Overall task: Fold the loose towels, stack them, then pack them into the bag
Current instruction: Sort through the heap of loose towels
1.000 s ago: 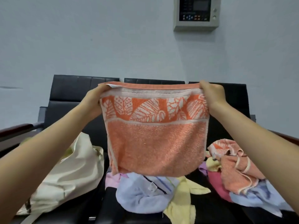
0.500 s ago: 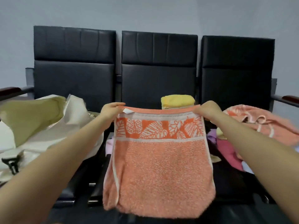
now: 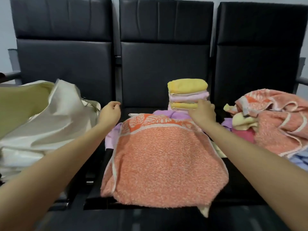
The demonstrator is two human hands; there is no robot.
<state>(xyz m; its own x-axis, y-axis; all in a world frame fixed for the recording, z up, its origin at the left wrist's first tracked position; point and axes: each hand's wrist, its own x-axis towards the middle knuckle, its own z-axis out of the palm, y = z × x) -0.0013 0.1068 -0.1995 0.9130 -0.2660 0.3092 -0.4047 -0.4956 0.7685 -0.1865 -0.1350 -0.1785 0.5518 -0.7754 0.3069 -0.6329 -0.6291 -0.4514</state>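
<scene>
Hands (image 3: 110,112) (image 3: 202,112) loosely curled, empty, above orange towel (image 3: 165,157).

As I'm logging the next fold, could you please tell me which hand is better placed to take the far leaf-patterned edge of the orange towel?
Probably the right hand: it hovers just over the far border of the orange terry towel. The left hand hangs loosely curled beyond the towel's left corner.

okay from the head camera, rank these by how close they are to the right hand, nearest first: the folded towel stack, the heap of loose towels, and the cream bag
From the right hand:
1. Folded towel stack, just behind its fingertips.
2. Heap of loose towels, on the right seat.
3. Cream bag, on the left seat, beyond the left hand.
</scene>
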